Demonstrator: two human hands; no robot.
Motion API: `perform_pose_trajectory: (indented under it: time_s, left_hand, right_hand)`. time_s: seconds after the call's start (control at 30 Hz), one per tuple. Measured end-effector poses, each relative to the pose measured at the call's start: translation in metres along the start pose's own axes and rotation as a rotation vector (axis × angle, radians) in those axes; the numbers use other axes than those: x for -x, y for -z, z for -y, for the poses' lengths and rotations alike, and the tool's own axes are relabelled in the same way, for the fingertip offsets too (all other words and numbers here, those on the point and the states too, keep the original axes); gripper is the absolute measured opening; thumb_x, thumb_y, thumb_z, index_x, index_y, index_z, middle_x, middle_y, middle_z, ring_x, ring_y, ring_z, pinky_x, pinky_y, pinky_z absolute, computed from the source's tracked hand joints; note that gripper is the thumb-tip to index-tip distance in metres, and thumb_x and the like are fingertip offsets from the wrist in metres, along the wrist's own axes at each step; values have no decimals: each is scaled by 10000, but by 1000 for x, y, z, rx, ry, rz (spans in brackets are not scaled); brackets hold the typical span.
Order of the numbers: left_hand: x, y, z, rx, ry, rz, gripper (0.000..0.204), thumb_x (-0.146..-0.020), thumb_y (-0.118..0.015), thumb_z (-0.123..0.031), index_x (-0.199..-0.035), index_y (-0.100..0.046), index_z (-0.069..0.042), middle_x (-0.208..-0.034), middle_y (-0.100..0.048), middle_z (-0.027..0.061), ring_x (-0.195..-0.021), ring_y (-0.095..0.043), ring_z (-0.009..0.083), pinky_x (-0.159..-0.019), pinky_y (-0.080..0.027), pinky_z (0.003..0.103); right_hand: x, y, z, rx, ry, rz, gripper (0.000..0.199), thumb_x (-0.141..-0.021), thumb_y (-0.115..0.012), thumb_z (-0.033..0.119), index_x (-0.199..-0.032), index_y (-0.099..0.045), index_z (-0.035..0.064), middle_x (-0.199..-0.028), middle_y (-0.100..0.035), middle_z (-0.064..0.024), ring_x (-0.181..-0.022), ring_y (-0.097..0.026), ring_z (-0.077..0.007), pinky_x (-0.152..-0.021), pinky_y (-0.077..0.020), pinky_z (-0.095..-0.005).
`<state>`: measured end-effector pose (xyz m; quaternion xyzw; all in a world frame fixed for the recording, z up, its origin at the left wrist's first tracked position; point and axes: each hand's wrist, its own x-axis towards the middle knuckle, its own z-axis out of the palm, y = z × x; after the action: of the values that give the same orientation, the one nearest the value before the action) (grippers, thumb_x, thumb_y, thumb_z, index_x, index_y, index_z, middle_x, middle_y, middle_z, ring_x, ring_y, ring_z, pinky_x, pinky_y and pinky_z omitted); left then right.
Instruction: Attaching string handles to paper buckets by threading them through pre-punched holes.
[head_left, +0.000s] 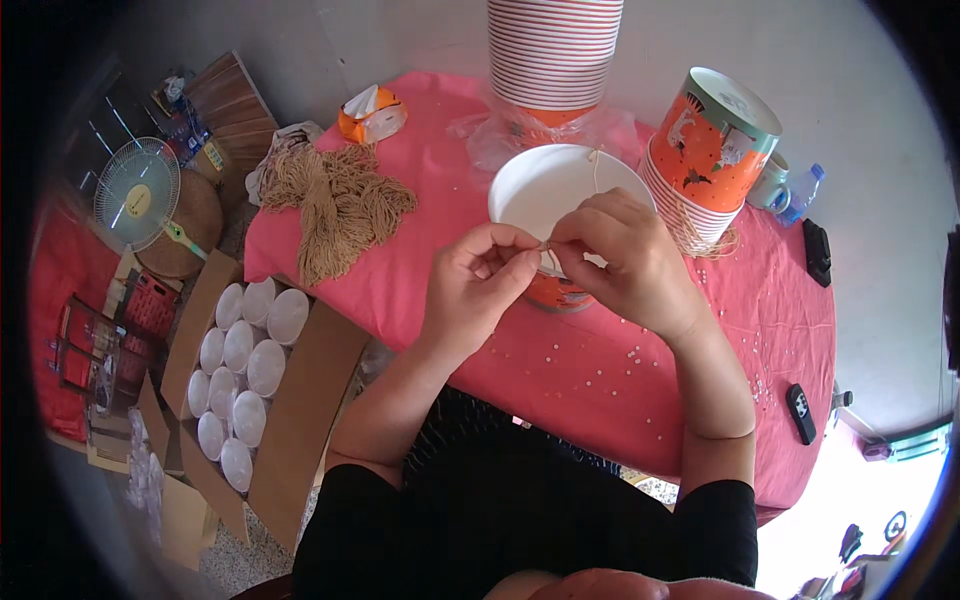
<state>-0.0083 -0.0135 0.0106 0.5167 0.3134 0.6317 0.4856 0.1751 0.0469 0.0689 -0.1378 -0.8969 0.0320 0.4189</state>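
Note:
Over the near rim of a white-lined paper bucket [525, 190] with an orange printed outside, my two hands meet fingertip to fingertip. My left hand [470, 290] is closed in a pinch on a thin beige cord [597, 172]. My right hand [635, 260] pinches the same cord, its fingers curled down. More of the cord shows at the bucket's far rim. The fingers cover most of the piece between them, so I cannot tell whether it is knotted. The bucket stands upright on a pink tablecloth [580, 400].
A bundle of tan cords [335, 205] lies at the left. Tall bucket stacks stand behind [555, 50] and at the right [700, 160]. White bits dot the cloth near a black remote [800, 413]. Below left, a cardboard box [310, 400] holds several white cups [240, 345].

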Motion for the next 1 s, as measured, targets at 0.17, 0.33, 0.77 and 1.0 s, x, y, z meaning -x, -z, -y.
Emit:
perform_pose_trajectory:
  time_s: [0.17, 0.33, 0.77, 1.0]
  left_hand:
    - [0, -9, -4, -119, -81, -49, 99, -918, -639, -44, -1003, -625, 4, -789, -565, -49, -658, -464, 6, -554, -345, 162]
    - [6, -8, 1, -169, -135, -37, 62, -924, -631, -29, -979, -636, -1, -843, -610, -30, -755, -528, 21, -671, -426, 176]
    - [-12, -4, -12, -443, -432, -60, 89, -867, -669, 8, -950, -646, -13, -914, -621, 17, -638, -462, 30, -564, -377, 185]
    - [-16, -7, -7, -470, -321, -51, 99, -838, -692, 1, -928, -656, -19, -847, -641, 8, -659, -555, 36, -567, -421, 193]
  right_hand:
    - [2, -4, -6, 215, 47, 11, 208, -695, -699, 83, -823, -537, 54, -708, -571, -86, -670, -610, -291, -656, -498, -391]
    - [4, -4, -6, 356, 20, 75, 225, -677, -691, 90, -788, -496, 73, -694, -554, -71, -642, -608, -267, -638, -502, -375]
    - [1, 5, -2, 404, 163, 39, 191, -727, -628, 114, -875, -522, 58, -720, -540, -42, -669, -607, -215, -657, -488, -349]
    - [-2, 9, 5, 276, 177, 24, 236, -706, -687, 57, -919, -592, 22, -760, -580, -76, -690, -598, -279, -649, -501, -382]
